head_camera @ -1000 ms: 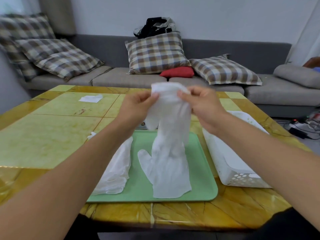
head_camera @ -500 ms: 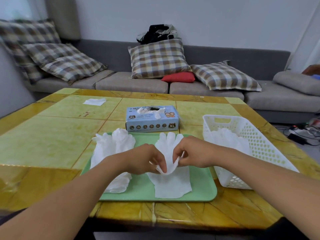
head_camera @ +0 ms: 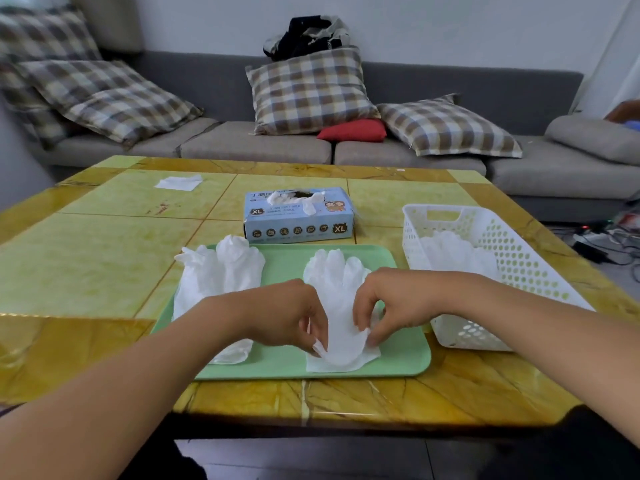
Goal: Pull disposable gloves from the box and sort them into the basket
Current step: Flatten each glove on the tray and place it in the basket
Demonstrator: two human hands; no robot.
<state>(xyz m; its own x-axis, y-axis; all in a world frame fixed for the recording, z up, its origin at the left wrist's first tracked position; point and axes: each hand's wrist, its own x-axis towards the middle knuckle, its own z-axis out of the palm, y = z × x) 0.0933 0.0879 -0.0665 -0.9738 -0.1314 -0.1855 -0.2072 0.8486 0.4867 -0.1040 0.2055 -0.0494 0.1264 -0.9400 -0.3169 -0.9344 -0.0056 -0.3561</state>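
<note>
A white disposable glove (head_camera: 337, 299) lies flat on the green tray (head_camera: 405, 355), fingers pointing away from me. My left hand (head_camera: 291, 317) pinches the left corner of its cuff. My right hand (head_camera: 384, 303) pinches the right corner of the cuff. A loose pile of white gloves (head_camera: 218, 275) rests on the tray's left side and spills over its edge. The light blue glove box (head_camera: 298, 216) stands behind the tray, a glove poking from its opening. The white perforated basket (head_camera: 519, 268) to the right holds several gloves.
A white scrap of paper (head_camera: 178, 182) lies at the far left of the yellow tiled table (head_camera: 86, 258). Behind the table runs a grey sofa (head_camera: 256, 143) with checked cushions. Cables lie on the floor at the right.
Both hands have come down from chest height, laying the held glove flat on the tray. Over the last half second they slid slightly toward me along the cuff.
</note>
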